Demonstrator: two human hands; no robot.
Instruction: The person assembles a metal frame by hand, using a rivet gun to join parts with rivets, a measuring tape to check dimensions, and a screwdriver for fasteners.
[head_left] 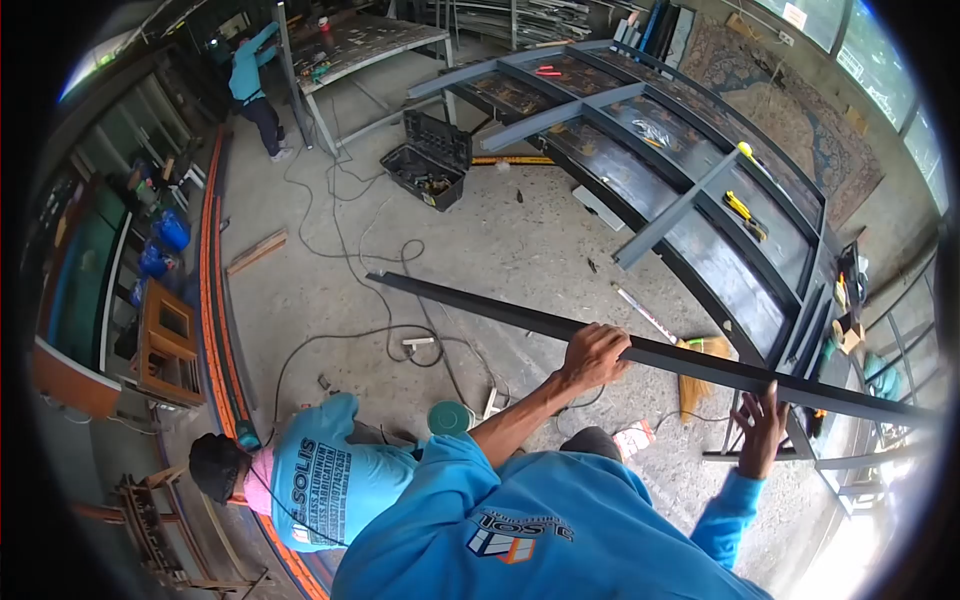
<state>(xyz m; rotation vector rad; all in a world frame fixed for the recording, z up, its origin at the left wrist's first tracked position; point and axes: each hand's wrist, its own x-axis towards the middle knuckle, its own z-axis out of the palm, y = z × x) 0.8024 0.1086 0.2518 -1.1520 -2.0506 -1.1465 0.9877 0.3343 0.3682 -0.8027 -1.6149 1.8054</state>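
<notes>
A long dark metal bar (480, 312) runs across the view from the middle left to the right edge, above the floor. My left hand (597, 356) is wrapped around it near its middle. Further right, my right hand (760, 430) has its fingers apart, with a fingertip against the bar's lower edge. Beyond the bar lies a dark metal frame (650, 235) with crosspieces, resting on a dark-topped table. On the frame and table are a yellow-handled tool (742, 207) and a yellow tape measure (744, 149).
A co-worker (320, 475) in a blue shirt is low at my left. Another person (257, 85) stands by a worktable (390, 50) at the back. An open toolbox (430, 170), trailing cables (335, 225) and a broom (695, 385) are on the floor. Orange-and-black rails (208, 270) run along the left.
</notes>
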